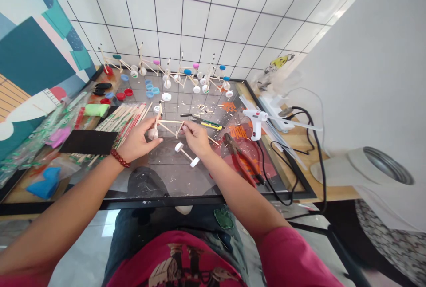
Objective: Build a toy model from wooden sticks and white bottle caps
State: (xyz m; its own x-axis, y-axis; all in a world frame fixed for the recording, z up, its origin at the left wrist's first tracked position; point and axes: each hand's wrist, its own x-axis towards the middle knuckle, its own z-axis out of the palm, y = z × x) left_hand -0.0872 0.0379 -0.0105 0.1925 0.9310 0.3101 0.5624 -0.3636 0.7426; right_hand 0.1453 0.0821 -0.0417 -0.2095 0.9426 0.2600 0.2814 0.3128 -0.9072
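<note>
A small frame of pale wooden sticks with white caps at its left end is held between my two hands over the glass-topped table. My left hand grips the end with the white caps. The fingertips of my right hand pinch the frame's thin sticks at the right. Just below, two white caps joined by a stick lie on the tabletop. A yellow and green cutter rests beyond my right hand.
Several finished stick frames with coloured caps stand along the back. Bundled sticks and a black sheet lie left. Red-handled pliers, a white glue gun and black cables are right. Loose caps sit behind.
</note>
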